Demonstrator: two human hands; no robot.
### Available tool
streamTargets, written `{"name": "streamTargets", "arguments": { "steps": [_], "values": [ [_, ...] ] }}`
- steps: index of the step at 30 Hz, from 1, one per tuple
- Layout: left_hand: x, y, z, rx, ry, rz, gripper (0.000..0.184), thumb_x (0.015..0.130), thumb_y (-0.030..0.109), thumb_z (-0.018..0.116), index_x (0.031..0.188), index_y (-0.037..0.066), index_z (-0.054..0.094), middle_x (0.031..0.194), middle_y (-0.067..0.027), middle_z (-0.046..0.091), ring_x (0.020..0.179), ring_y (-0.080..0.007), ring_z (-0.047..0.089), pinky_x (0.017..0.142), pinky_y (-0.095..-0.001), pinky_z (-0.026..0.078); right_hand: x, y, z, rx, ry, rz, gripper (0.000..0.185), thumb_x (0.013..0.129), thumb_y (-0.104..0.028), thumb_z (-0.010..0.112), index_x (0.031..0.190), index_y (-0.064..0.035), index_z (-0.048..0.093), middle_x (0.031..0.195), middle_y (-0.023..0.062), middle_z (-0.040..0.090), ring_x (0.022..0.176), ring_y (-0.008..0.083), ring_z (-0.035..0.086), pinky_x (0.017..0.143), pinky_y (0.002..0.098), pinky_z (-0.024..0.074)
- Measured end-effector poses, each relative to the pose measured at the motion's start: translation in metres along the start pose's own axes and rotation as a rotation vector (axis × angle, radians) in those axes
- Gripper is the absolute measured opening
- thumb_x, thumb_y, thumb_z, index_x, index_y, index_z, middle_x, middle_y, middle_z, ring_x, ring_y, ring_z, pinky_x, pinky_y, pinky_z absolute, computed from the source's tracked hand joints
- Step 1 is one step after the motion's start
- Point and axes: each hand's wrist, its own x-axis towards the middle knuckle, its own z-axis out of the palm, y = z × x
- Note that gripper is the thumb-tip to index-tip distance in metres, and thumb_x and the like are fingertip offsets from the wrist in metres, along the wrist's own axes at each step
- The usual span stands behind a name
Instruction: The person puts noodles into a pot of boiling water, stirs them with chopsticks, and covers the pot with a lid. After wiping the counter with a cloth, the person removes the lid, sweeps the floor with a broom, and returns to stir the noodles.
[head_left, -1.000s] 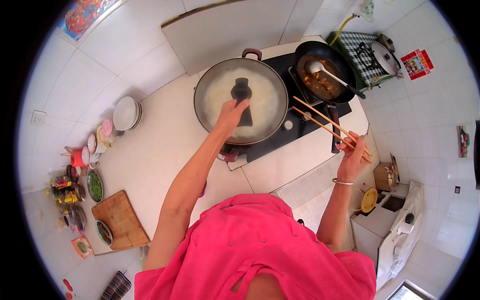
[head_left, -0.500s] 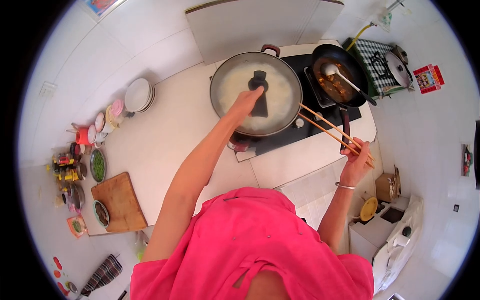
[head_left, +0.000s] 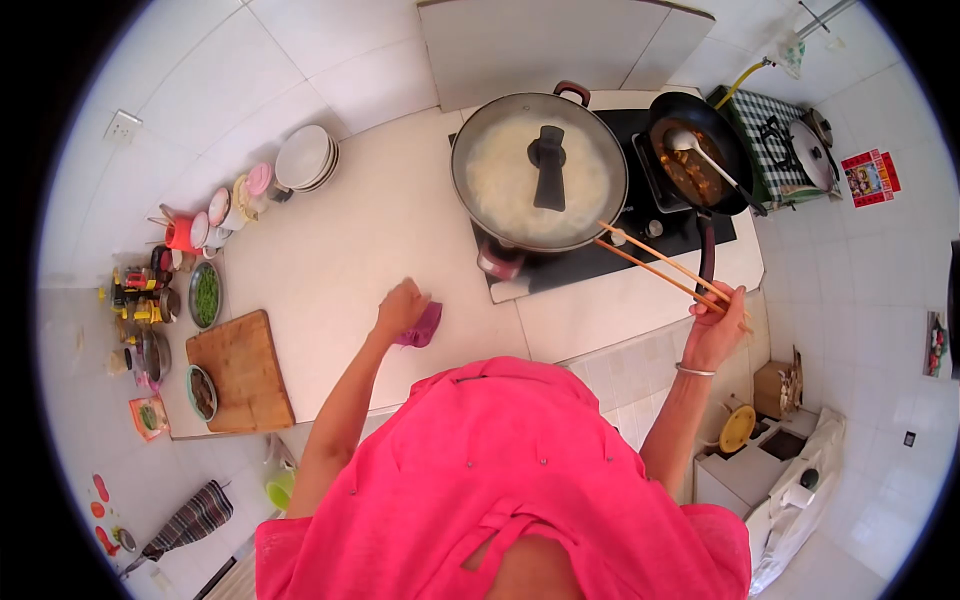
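Observation:
My left hand (head_left: 403, 307) is at a purple cloth (head_left: 423, 327) on the white counter, its fingers closed; whether they grip the cloth is hard to make out. In my right hand (head_left: 718, 312) is a pair of wooden chopsticks (head_left: 660, 262), their tips pointing left to the rim of the large pan. A glass lid (head_left: 490, 160) with a black upright handle (head_left: 549, 170) covers that pan, and pale, cloudy contents show through. Beside it, a black wok (head_left: 735, 140) holds brown sauce with pieces of food and a ladle (head_left: 690, 143).
A stack of white plates (head_left: 303, 158) stands by the wall. At the left are a wooden cutting board (head_left: 250, 375), a bowl of dark food (head_left: 202, 392), a dish of green vegetables (head_left: 206, 295), cups and jars. The wok's handle (head_left: 707, 250) points toward me over the counter edge.
My left hand has let go of the lid handle and moved down and left to the purple cloth. My right hand still holds the chopsticks. The camera view has shifted.

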Motion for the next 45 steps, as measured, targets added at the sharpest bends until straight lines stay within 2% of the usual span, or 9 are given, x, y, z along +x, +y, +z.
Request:
{"name": "streamTargets", "arguments": {
  "steps": [3, 4, 10, 13, 19, 22, 25, 34, 45],
  "values": [
    [-0.035, -0.028, 0.027, 0.18, 0.034, 0.198, 0.047, 0.071, 0.026, 0.069, 0.109, 0.006, 0.05, 0.106, -0.0214, 0.05, 0.1, -0.0364, 0.05, 0.082, -0.0451, 0.044, -0.005, 0.003, 0.002, 0.001, -0.047, 0.021, 0.037, 0.095, -0.029, 0.044, 0.084, 0.0029, 0.058, 0.061, 0.0049, 0.054, 0.048, 0.0115, 0.048, 0.046, 0.024, 0.0413],
    [-0.039, -0.027, 0.031, 0.161, -0.009, 0.207, 0.06, 0.067, 0.021, 0.073, 0.119, 0.008, 0.046, 0.116, -0.0224, 0.039, 0.11, -0.0408, 0.039, 0.089, -0.0465, 0.04, -0.008, 0.003, 0.004, -0.005, -0.061, 0.025, 0.037, 0.095, -0.029, 0.044, 0.083, 0.0028, 0.059, 0.061, 0.005, 0.054, 0.048, 0.0116, 0.048, 0.046, 0.0241, 0.0415],
    [-0.042, -0.016, 0.046, 0.302, 0.014, 0.156, 0.063, 0.062, 0.014, 0.075, 0.118, 0.009, 0.046, 0.115, -0.0216, 0.04, 0.103, -0.0411, 0.041, 0.084, -0.0461, 0.044, -0.025, 0.009, 0.006, -0.016, -0.134, 0.074, 0.037, 0.095, -0.028, 0.045, 0.083, 0.0039, 0.059, 0.061, 0.0075, 0.055, 0.047, 0.0129, 0.05, 0.045, 0.0253, 0.0443],
    [-0.036, -0.023, 0.048, 0.316, 0.01, 0.175, 0.055, 0.066, 0.007, 0.07, 0.115, 0.01, 0.046, 0.114, -0.0217, 0.04, 0.102, -0.042, 0.042, 0.081, -0.0467, 0.046, -0.035, 0.011, 0.007, -0.029, -0.144, 0.092, 0.038, 0.095, -0.028, 0.045, 0.082, 0.0042, 0.059, 0.06, 0.0075, 0.055, 0.046, 0.0131, 0.05, 0.045, 0.0251, 0.0442],
    [-0.025, -0.041, 0.056, 0.27, 0.008, 0.202, 0.044, 0.064, -0.004, 0.062, 0.103, 0.012, 0.047, 0.105, -0.0211, 0.041, 0.093, -0.0419, 0.042, 0.079, -0.0478, 0.039, -0.046, 0.013, -0.003, -0.033, -0.141, 0.102, 0.038, 0.094, -0.029, 0.046, 0.081, 0.0042, 0.059, 0.06, 0.0079, 0.055, 0.046, 0.0135, 0.05, 0.044, 0.0249, 0.0439],
    [-0.024, -0.039, 0.052, 0.255, -0.005, 0.21, 0.045, 0.064, -0.004, 0.063, 0.102, 0.012, 0.047, 0.105, -0.0206, 0.041, 0.092, -0.0414, 0.043, 0.079, -0.0474, 0.039, -0.049, 0.017, -0.008, -0.025, -0.143, 0.105, 0.038, 0.094, -0.03, 0.047, 0.081, 0.0042, 0.059, 0.06, 0.0079, 0.055, 0.046, 0.0136, 0.051, 0.044, 0.0251, 0.0439],
    [-0.027, -0.033, 0.047, 0.27, -0.043, 0.181, 0.041, 0.07, -0.005, 0.057, 0.105, 0.012, 0.046, 0.108, -0.0213, 0.04, 0.098, -0.0428, 0.043, 0.076, -0.0487, 0.046, -0.053, 0.019, -0.009, -0.025, -0.126, 0.127, 0.038, 0.094, -0.03, 0.047, 0.082, 0.0043, 0.059, 0.06, 0.0078, 0.055, 0.046, 0.0137, 0.051, 0.044, 0.0254, 0.044],
    [-0.025, -0.035, 0.045, 0.273, -0.05, 0.184, 0.041, 0.07, 0.001, 0.065, 0.103, 0.014, 0.046, 0.106, -0.0201, 0.04, 0.097, -0.0418, 0.043, 0.076, -0.0476, 0.046, -0.059, 0.025, -0.005, -0.036, -0.146, 0.16, 0.037, 0.094, -0.029, 0.048, 0.081, 0.0045, 0.059, 0.06, 0.0081, 0.055, 0.045, 0.0137, 0.05, 0.044, 0.0261, 0.0451],
    [-0.026, -0.032, 0.045, 0.284, -0.026, 0.175, 0.04, 0.069, 0.0, 0.065, 0.102, 0.014, 0.047, 0.105, -0.0191, 0.04, 0.098, -0.0412, 0.043, 0.075, -0.047, 0.047, -0.061, 0.028, -0.005, -0.045, -0.175, 0.171, 0.038, 0.093, -0.029, 0.048, 0.081, 0.0051, 0.06, 0.061, 0.0082, 0.055, 0.046, 0.0133, 0.05, 0.044, 0.0266, 0.0457]
  ]
}}
